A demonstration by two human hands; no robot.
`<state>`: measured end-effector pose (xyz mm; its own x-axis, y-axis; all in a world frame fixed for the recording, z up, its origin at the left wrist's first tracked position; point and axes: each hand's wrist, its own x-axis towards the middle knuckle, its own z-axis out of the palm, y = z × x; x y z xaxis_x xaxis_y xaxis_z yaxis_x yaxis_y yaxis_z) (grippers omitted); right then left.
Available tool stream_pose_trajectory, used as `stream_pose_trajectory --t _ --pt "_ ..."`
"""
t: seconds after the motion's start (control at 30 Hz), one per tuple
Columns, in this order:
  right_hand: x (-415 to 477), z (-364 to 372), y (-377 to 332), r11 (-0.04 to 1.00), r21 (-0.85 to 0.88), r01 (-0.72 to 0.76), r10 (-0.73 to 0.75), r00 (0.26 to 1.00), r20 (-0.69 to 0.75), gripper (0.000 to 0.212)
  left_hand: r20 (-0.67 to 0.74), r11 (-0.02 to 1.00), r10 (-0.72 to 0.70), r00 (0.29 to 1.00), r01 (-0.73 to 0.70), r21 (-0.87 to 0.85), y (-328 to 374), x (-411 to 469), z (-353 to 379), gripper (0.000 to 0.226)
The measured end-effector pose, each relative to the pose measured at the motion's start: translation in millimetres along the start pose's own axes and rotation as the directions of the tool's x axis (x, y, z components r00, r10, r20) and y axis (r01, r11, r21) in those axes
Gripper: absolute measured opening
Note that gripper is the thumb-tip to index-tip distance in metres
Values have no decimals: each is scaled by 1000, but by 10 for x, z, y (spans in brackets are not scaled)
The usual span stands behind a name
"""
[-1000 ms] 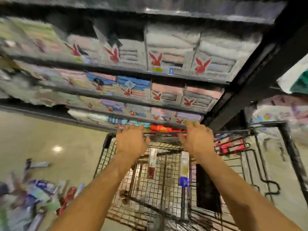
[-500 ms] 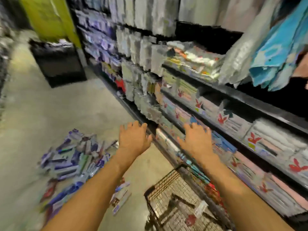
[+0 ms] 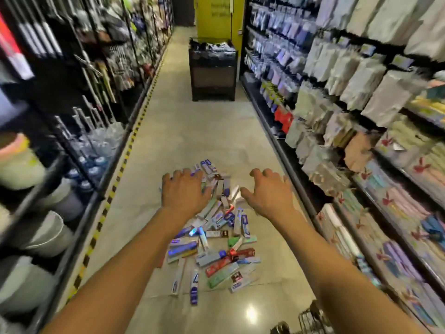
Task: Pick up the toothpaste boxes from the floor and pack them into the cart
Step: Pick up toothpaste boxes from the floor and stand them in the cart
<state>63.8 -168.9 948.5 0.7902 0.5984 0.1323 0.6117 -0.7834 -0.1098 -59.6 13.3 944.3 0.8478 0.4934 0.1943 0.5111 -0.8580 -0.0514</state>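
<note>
Both hands taken off cart point(image 3: 310, 318) handle since a second ago; view swung from shelving to aisle. Now left hand point(image 3: 184, 191) and right hand point(image 3: 268, 195) held out palms down, fingers point(image 3: 178, 176) spread apart, nothing gripped. Heap of toothpaste boxes point(image 3: 216, 244) seen on floor point(image 3: 192, 131) beneath and between fingers, untouched. Cart rim glimpsed well behind right fingers. Judged: reach-down for a pick comes next.

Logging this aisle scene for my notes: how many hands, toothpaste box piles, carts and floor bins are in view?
Hands: 2, left hand and right hand, both empty
Pile of toothpaste boxes: 1, too many blurred boxes to count singly
Cart: 1, only a corner in view
Black bin: 1
Total: 5
</note>
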Motion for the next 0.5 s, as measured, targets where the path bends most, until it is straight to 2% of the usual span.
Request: stream_pose_trajectory --t 0.2,0.4,0.5 --pt "413 572 -623 999 31 29 -32 995 90 60 98 997 -77 992 78 -7 -761 176 535 58" --pt "737 1430 -776 995 98 19 -41 974 222 70 201 989 -141 969 146 -8 -1088 375 1291 52" --pt "851 2027 -808 994 112 -1 -33 953 301 63 276 984 -175 945 180 5 -1228 442 1791 45"
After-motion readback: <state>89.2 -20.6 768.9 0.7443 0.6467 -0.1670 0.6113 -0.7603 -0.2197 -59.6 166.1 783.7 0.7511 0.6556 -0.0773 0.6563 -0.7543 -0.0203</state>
